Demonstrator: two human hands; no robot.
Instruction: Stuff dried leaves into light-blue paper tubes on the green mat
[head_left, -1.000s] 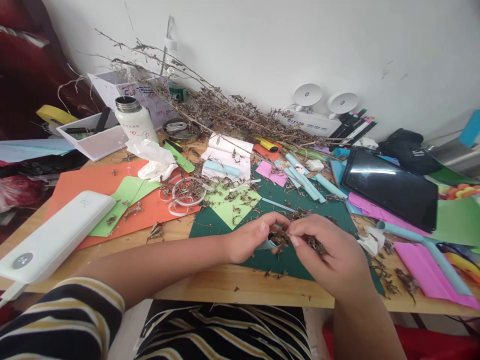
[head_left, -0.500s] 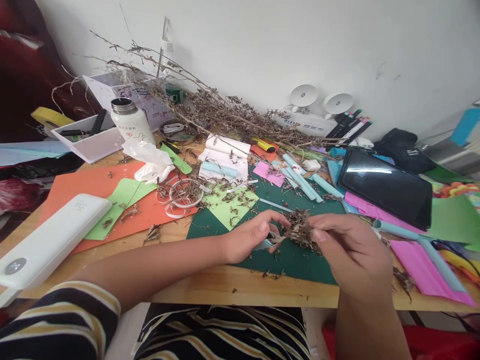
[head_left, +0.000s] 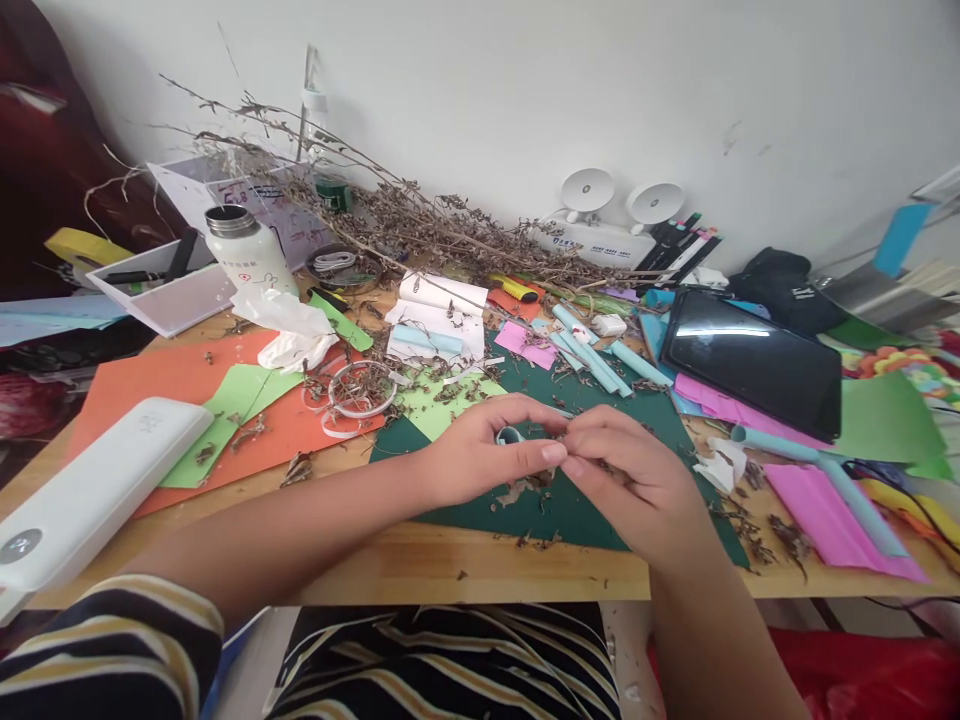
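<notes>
My left hand [head_left: 476, 455] and my right hand [head_left: 637, 475] meet fingertip to fingertip over a dark green mat [head_left: 480, 505]. In the curl of my left hand sits a light blue paper tube [head_left: 510, 435], only its round end showing. The fingers of my right hand are pinched on brown dried leaves, mostly hidden behind the hands. Crumpled dried leaves [head_left: 525, 488] stick out beneath the left thumb. Behind my hands, a light green paper square [head_left: 427, 410] is strewn with leaf bits.
Long dried branches [head_left: 450, 225] lie along the wall. Several blue paper tubes [head_left: 592, 360] rest behind my hands, with a black tablet [head_left: 757, 365] to the right. At left are a white bottle [head_left: 247, 250], a tape ring [head_left: 363, 390] and a white power bank [head_left: 97, 490].
Both hands have drawn together, the right moving left until the fingertips meet. The leaf clump that showed between them is now mostly covered. The view has shifted slightly.
</notes>
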